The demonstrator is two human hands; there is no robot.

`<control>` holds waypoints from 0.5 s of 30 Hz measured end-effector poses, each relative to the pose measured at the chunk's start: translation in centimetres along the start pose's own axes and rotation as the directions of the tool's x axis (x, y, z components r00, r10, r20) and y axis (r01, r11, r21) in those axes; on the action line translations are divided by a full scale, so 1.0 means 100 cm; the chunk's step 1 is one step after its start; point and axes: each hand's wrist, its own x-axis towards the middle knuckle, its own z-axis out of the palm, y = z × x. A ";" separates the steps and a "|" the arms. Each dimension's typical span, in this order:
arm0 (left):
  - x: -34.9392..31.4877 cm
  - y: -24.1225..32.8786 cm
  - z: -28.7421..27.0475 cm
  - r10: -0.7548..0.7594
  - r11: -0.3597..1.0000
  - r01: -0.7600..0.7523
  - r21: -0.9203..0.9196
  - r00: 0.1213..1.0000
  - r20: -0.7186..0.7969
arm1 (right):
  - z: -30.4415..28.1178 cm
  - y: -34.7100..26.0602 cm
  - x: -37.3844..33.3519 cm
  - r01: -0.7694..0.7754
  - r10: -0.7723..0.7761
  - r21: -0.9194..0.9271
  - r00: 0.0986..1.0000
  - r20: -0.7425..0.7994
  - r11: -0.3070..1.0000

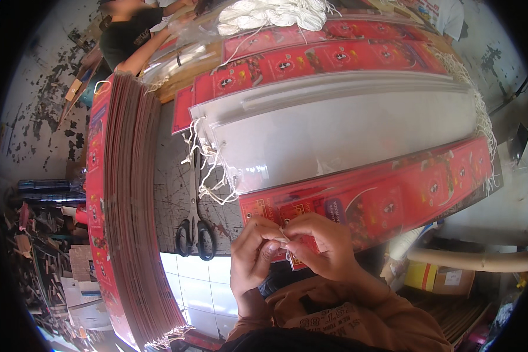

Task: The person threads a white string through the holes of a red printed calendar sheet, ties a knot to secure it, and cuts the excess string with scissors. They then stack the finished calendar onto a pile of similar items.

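My left hand [253, 251] and my right hand [325, 242] meet at the near left corner of the red printed banners [387, 202]. Fingers of both are pinched together on a thin white string [284, 239], close to the banner's edge; whether it is being knotted cannot be made out. Behind these banners lies a stack of pale, plastic-covered sheets [346, 129] with string loops [214, 176] hanging from its left corners. To the left of my hands, black-handled scissors [195, 226] lie on the scratched dark table [173, 152], blades pointing away.
A tall stack of red-edged sheets [132, 205] runs along the table's left side. More red banners [334, 56] and white string skeins [270, 14] lie at the back. A co-worker in a dark shirt [123, 38] is at the far left. A cardboard box [452, 280] sits lower right.
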 end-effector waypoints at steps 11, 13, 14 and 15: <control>-0.005 -0.009 0.005 -0.065 0.966 0.050 -0.255 0.997 -0.051 | 0.004 -0.007 -0.001 0.015 -0.013 -0.148 1.000 0.015 0.989; -0.006 -0.011 0.005 -0.058 0.954 0.042 -0.296 0.997 -0.043 | 0.002 -0.003 0.004 0.080 -0.078 -0.117 0.997 0.022 0.990; -0.004 -0.014 0.005 -0.003 0.954 -0.009 -0.300 0.999 -0.039 | 0.000 -0.004 0.005 0.067 -0.064 -0.082 0.997 0.031 0.994; -0.004 -0.016 0.005 0.052 0.950 -0.060 -0.305 0.998 -0.034 | -0.002 -0.005 0.005 0.053 -0.051 -0.047 0.998 0.040 0.997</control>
